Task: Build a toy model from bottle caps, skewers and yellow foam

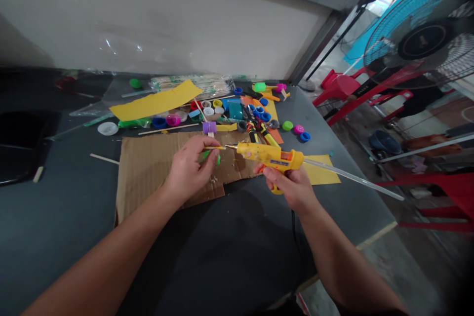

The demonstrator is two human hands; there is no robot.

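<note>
My right hand (291,185) is wrapped round the handle of a yellow hot glue gun (270,155). A long clear glue stick (353,176) juts from its back end. Between thumb and fingertips of my left hand (192,165) is a thin yellow strip (221,147), most of it hidden by the fingers. The gun's metal nozzle (231,146) points left, right at the strip's end; whether they touch I cannot tell. Below both hands lies a piece of brown cardboard (144,173). A green piece (214,159) shows behind my left fingertips.
Bottle caps (255,113), pliers with yellow-black handles (259,131) and a yellow paper strip (157,101) crowd the back of the dark table (74,237). Bagged wooden sticks (192,86) lie near the wall. A purple cap (209,127) stands behind my left hand. A fan (422,39) stands at right.
</note>
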